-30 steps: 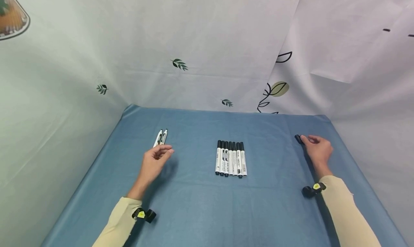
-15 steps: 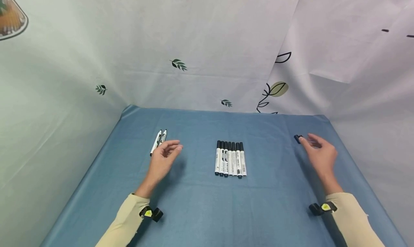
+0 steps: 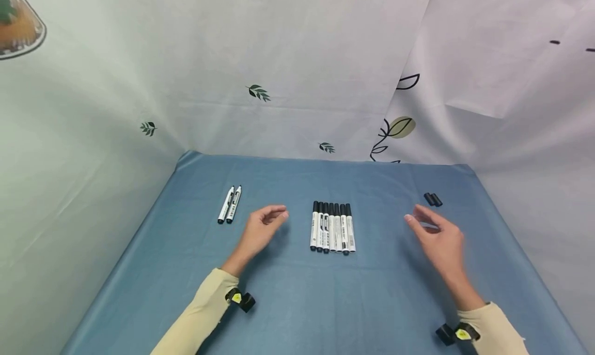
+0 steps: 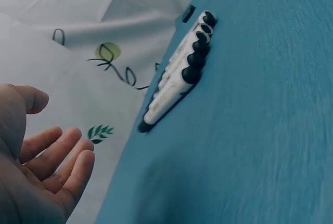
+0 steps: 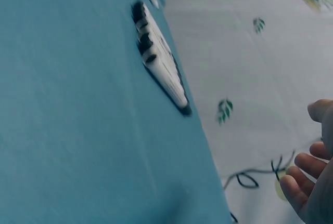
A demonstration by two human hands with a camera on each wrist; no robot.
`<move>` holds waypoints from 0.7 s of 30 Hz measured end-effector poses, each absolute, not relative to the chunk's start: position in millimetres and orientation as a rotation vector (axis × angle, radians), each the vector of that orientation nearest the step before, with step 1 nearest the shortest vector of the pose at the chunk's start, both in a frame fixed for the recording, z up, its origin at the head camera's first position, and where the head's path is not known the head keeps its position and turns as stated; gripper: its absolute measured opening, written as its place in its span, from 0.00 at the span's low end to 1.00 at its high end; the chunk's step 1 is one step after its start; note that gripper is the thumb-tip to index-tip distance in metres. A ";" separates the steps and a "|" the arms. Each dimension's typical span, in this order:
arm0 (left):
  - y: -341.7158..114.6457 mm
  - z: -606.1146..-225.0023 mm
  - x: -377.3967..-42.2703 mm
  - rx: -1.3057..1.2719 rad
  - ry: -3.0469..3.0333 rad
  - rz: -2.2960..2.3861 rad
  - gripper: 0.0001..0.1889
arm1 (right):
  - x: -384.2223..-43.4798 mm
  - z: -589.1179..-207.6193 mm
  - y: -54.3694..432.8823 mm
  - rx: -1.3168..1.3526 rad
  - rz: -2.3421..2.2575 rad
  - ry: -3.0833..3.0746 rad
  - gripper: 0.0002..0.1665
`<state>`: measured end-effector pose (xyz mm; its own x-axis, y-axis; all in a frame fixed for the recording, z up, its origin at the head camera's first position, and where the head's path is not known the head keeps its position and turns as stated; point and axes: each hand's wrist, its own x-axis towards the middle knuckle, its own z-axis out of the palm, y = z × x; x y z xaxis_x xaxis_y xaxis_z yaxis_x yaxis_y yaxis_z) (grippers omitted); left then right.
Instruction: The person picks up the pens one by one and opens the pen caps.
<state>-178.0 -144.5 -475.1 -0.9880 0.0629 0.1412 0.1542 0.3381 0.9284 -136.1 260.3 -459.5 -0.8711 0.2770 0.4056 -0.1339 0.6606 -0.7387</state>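
Note:
In the middle of the table lies a row of several capped white markers [image 3: 332, 228] with black caps, side by side. My left hand [image 3: 260, 231] hovers left of that row, holding nothing, its fingers loosely bent. Two uncapped markers [image 3: 230, 205] lie side by side farther left, tips pointing away. On the right, two black marker caps [image 3: 433, 199] rest next to each other. Nearer to me than the caps, my right hand [image 3: 439, 241] is raised with thumb and fingers apart and nothing between them. In the left wrist view, the left hand's fingers [image 4: 75, 174] are relaxed.
A blue cloth [image 3: 297, 303] covers the table. White printed sheets [image 3: 297, 45] rise behind it and at both sides. Each wrist wears a small black camera, such as the left camera [image 3: 241, 299].
My left hand has moved right, away from the two uncapped markers toward the row. My right hand has let go of a cap and drawn back toward me and to the left.

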 end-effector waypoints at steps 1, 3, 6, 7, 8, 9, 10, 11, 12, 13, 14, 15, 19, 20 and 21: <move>-140.6 -477.5 -180.2 -0.200 -2.513 -1.764 0.21 | -133.8 -460.6 256.4 -0.090 1.118 -2.390 0.23; -133.2 -481.8 -184.5 -0.185 -2.527 -1.785 0.21 | -130.3 -463.2 249.1 -0.050 1.126 -2.399 0.23; -122.4 -487.6 -190.6 -0.170 -2.536 -1.814 0.21 | -126.3 -467.6 239.5 -0.015 1.123 -2.411 0.23; -118.7 -489.3 -192.6 -0.171 -2.541 -1.817 0.21 | -124.9 -468.6 236.4 -0.011 1.121 -2.419 0.23; -115.2 -491.0 -194.4 -0.176 -2.546 -1.817 0.21 | -123.7 -469.5 233.4 -0.009 1.121 -2.426 0.23; -111.8 -493.0 -196.2 -0.183 -2.551 -1.813 0.21 | -122.5 -470.3 230.4 -0.008 1.125 -2.432 0.23; -108.8 -495.0 -197.9 -0.196 -2.563 -1.802 0.21 | -121.5 -470.9 227.3 -0.007 1.124 -2.445 0.23; -105.9 -497.3 -199.9 -0.209 -2.576 -1.791 0.22 | -120.7 -471.5 224.4 -0.008 1.125 -2.457 0.23; -103.1 -499.3 -201.2 -0.221 -2.588 -1.778 0.22 | -120.0 -472.0 221.6 -0.008 1.125 -2.469 0.24; -100.7 -501.4 -202.2 -0.232 -2.602 -1.759 0.22 | -119.5 -472.5 218.9 -0.004 1.132 -2.479 0.24; -98.3 -503.5 -203.0 -0.237 -2.614 -1.746 0.22 | -119.1 -473.1 216.6 0.001 1.138 -2.487 0.24; -96.1 -505.1 -203.2 -0.240 -2.622 -1.735 0.22 | -119.0 -473.7 214.6 0.008 1.139 -2.494 0.24; -88.2 -510.4 -202.5 -0.243 -2.662 -1.688 0.22 | -119.1 -475.4 209.7 0.044 1.147 -2.500 0.24; -86.6 -511.4 -202.1 -0.248 -2.667 -1.679 0.22 | -119.2 -475.8 209.2 0.052 1.143 -2.501 0.24; -85.0 -512.0 -201.6 -0.248 -2.673 -1.670 0.22 | -119.2 -476.2 208.8 0.058 1.141 -2.502 0.23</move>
<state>-201.6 -85.0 -512.0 -0.9875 0.1428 0.0662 0.1221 0.4297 0.8947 -119.2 208.8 -476.2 -0.9236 0.1214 0.3636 -0.1948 0.6682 -0.7180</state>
